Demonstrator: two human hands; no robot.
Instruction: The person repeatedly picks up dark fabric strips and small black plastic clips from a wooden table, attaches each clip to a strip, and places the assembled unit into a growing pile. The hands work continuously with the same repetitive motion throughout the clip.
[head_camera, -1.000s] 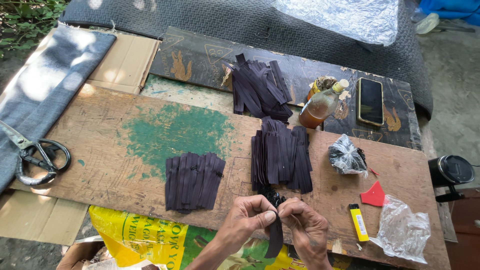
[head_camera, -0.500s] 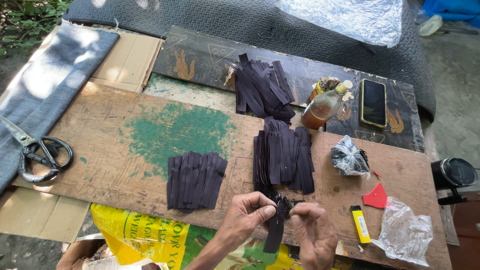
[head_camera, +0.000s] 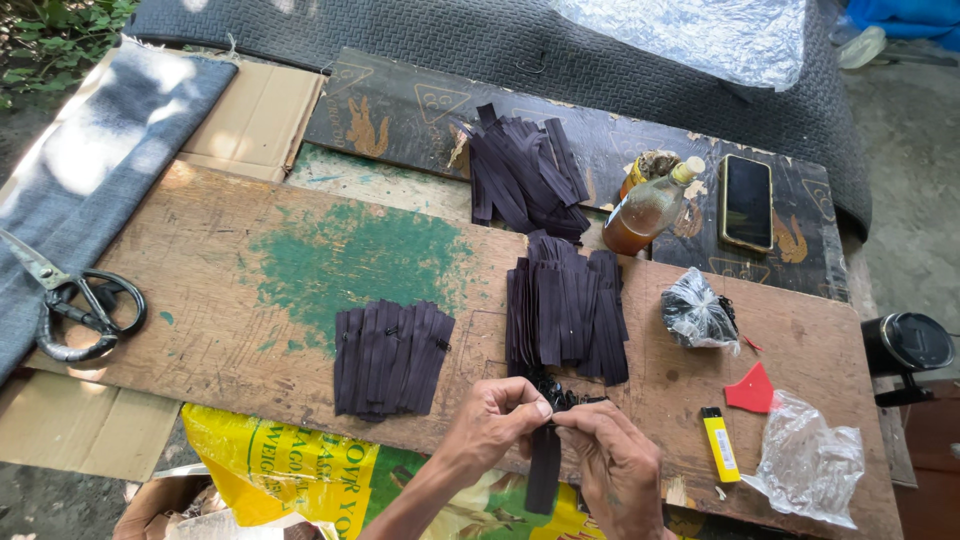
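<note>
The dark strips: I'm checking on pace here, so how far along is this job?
Done, by the look of it: a neat stack of dark strips lies at the left on the wooden board. In hand: the left hand and right hand pinch one strip at its top end. Left, seemingly: a taller pile ahead of the hands and a looser heap farther back.

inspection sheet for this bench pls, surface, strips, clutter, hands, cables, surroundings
surface: worn wooden board with a green paint patch
job's things: dark strip hanging from both hands; stacks of like strips on the board
clutter: scissors, amber bottle, phone, yellow lighter, plastic bags
grips: left hand and right hand both pinch the strip's top
cables: nothing seen
surroundings: cardboard, grey mat, outdoor ground
</note>
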